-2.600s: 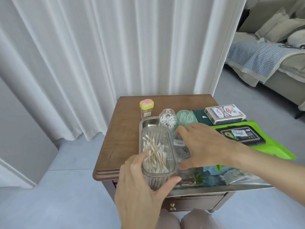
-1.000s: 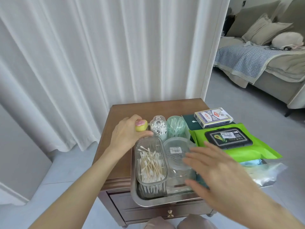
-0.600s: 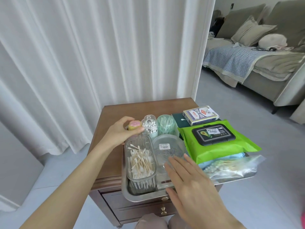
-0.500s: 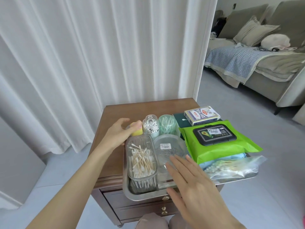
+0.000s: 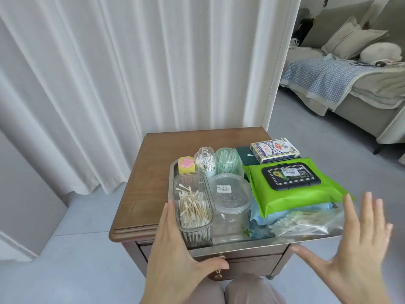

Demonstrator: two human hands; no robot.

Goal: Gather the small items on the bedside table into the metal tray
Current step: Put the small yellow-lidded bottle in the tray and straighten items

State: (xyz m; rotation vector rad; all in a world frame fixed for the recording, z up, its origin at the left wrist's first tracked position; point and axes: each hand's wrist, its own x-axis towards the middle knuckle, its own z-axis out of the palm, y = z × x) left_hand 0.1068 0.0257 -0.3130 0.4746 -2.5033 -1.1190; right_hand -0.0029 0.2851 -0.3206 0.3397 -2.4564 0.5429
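The metal tray [image 5: 241,249] sits on the wooden bedside table [image 5: 146,185], overhanging its front and right edges. In it are a yellow jar with a pink flower lid [image 5: 186,165] at the back left, a clear box of cotton swabs [image 5: 192,207], a round clear container [image 5: 230,194], a tube of white swabs [image 5: 205,162], a green swab pot [image 5: 226,161], a green wipes pack [image 5: 291,185], a card box [image 5: 274,149] and a plastic bag [image 5: 306,222]. My left hand [image 5: 175,249] lies flat against the tray's front left corner. My right hand [image 5: 359,242] hovers with fingers spread off the front right corner, touching nothing.
White curtains [image 5: 131,73] hang right behind the table. A drawer with a brass knob [image 5: 218,274] is under the tray's front rim. A sofa with a blue checked blanket [image 5: 324,80] stands at the far right across grey floor. My knees are below the table.
My left hand set the yellow jar in the tray's back left corner, let go, and came back to the front left corner. My right hand swung from over the round container out to the right.
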